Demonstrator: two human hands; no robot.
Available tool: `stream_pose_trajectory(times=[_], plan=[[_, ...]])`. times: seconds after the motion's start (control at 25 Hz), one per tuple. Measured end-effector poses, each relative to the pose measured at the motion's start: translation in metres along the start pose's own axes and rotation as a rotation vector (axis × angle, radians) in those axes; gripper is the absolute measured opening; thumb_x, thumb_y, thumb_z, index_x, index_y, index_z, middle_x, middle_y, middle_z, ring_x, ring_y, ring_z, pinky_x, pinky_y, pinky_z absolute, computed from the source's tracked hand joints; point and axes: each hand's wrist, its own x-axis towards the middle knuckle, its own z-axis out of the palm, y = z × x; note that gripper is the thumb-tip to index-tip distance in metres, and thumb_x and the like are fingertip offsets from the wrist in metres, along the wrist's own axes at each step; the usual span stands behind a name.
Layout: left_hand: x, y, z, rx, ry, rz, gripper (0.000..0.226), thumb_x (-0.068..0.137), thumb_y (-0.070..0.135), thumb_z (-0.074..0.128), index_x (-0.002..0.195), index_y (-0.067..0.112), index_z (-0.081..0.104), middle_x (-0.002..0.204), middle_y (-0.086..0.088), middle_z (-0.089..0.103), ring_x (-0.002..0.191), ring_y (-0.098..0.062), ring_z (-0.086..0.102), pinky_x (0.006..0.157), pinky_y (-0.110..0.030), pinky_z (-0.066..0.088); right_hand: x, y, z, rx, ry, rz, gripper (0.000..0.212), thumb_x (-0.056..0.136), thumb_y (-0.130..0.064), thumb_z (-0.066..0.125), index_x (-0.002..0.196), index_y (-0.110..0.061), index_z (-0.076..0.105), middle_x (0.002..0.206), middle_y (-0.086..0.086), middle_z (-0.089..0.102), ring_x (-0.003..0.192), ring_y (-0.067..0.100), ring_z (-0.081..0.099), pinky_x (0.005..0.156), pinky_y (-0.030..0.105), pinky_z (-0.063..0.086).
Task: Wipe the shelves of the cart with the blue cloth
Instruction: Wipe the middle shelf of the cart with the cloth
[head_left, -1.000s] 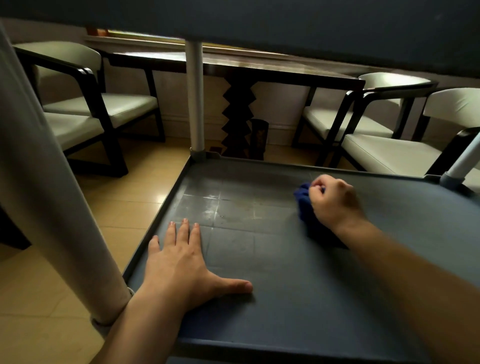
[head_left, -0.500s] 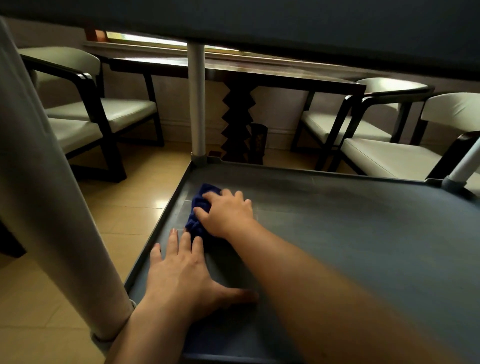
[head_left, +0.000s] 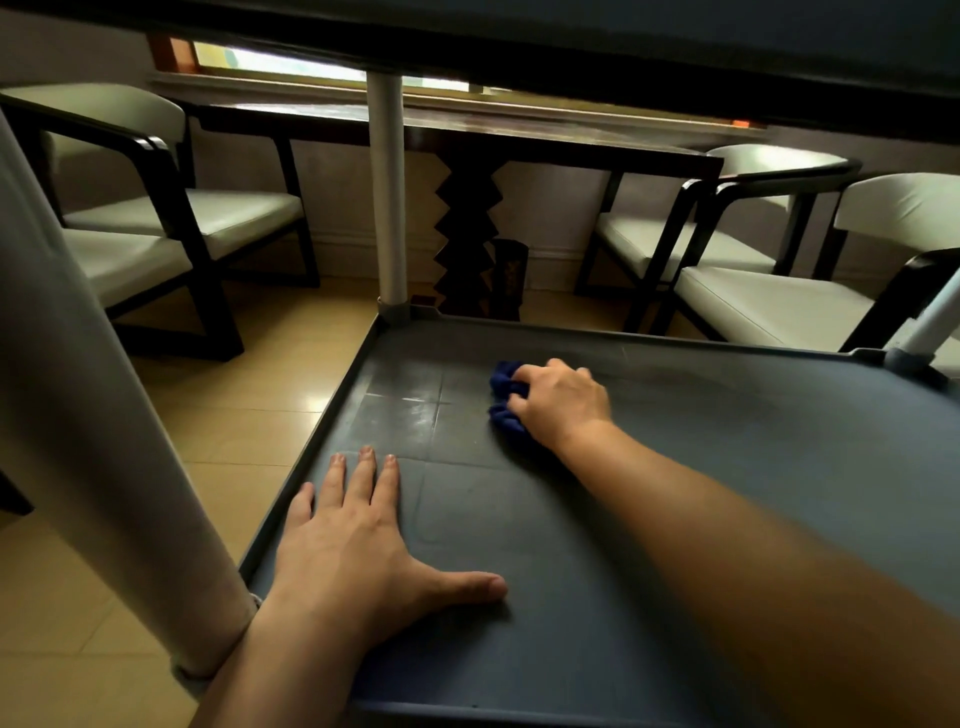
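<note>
Right grip (head_left: 563, 402): I see it clamped on the blue cloth (head_left: 505, 397), mid-shelf; most of the cloth hidden beneath.
Left grip (head_left: 358, 540): fingers apart, flat on the cart shelf (head_left: 727, 467).
Upper shelf (head_left: 623, 31): cut off at top.

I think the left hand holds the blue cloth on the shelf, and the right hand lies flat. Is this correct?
Not quite: the hands are swapped. In the head view the right hand holds the blue cloth on the shelf, and the left hand lies flat.
</note>
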Motion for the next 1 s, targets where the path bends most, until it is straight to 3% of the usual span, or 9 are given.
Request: stream_pose_trajectory(times=[0.12, 0.32, 0.44, 0.6, 0.8, 1.0], plan=[[0.0, 0.0, -0.001, -0.007, -0.004, 0.008, 0.177, 0.017, 0.12, 0.018, 0.164, 0.026, -0.012, 0.175, 0.004, -0.015, 0.16, -0.019, -0.016, 0.131, -0.047, -0.005, -0.007, 0.044, -0.007, -0.072, 0.029, 0.068, 0.038, 0.09, -0.047, 0.051, 0.125, -0.037, 0.061, 0.125, 0.01, 0.059, 0.112, 0.04, 0.054, 0.087, 0.04, 0.046], [0.004, 0.0, -0.002, 0.011, -0.006, -0.008, 0.178, 0.016, 0.12, 0.019, 0.165, 0.027, -0.008, 0.175, 0.003, -0.011, 0.161, -0.02, -0.011, 0.131, -0.049, -0.001, -0.047, 0.176, -0.036, -0.164, 0.082, 0.375, 0.035, 0.092, -0.045, 0.051, 0.124, -0.035, 0.062, 0.127, 0.014, 0.061, 0.111, 0.044, 0.057, 0.087, 0.043, 0.049], [0.003, 0.002, -0.003, 0.037, 0.002, 0.003, 0.173, 0.023, 0.12, 0.013, 0.166, 0.025, -0.003, 0.176, 0.0, -0.006, 0.161, -0.024, -0.007, 0.131, -0.052, 0.004, -0.053, 0.187, -0.04, -0.098, 0.102, 0.377, 0.035, 0.094, -0.041, 0.049, 0.125, -0.03, 0.063, 0.126, 0.016, 0.064, 0.111, 0.043, 0.059, 0.088, 0.043, 0.05], [0.0, 0.002, -0.007, -0.033, 0.054, 0.011, 0.143, 0.052, 0.112, -0.004, 0.165, 0.026, 0.015, 0.176, -0.004, 0.011, 0.161, -0.027, 0.007, 0.129, -0.054, 0.012, -0.039, 0.119, -0.037, 0.16, 0.187, 0.188, 0.034, 0.096, -0.04, 0.051, 0.123, -0.028, 0.066, 0.127, 0.015, 0.067, 0.113, 0.038, 0.062, 0.087, 0.037, 0.047], [0.007, 0.0, -0.007, -0.135, 0.144, 0.002, 0.08, 0.099, 0.075, 0.008, 0.155, 0.029, 0.042, 0.169, -0.005, 0.033, 0.157, -0.026, 0.025, 0.126, -0.056, 0.02, -0.054, 0.005, -0.023, 0.081, 0.016, -0.243, 0.034, 0.094, -0.046, 0.051, 0.122, -0.033, 0.066, 0.125, 0.005, 0.069, 0.113, 0.03, 0.062, 0.085, 0.033, 0.046], [0.014, -0.002, -0.009, -0.195, 0.169, -0.031, 0.076, 0.105, 0.065, 0.008, 0.148, 0.021, 0.052, 0.161, -0.008, 0.047, 0.151, -0.028, 0.036, 0.122, -0.054, 0.025, -0.112, -0.044, -0.03, 0.161, -0.129, -0.557, 0.032, 0.092, -0.044, 0.057, 0.121, -0.038, 0.067, 0.116, 0.0, 0.072, 0.102, 0.024, 0.065, 0.081, 0.033, 0.049]])
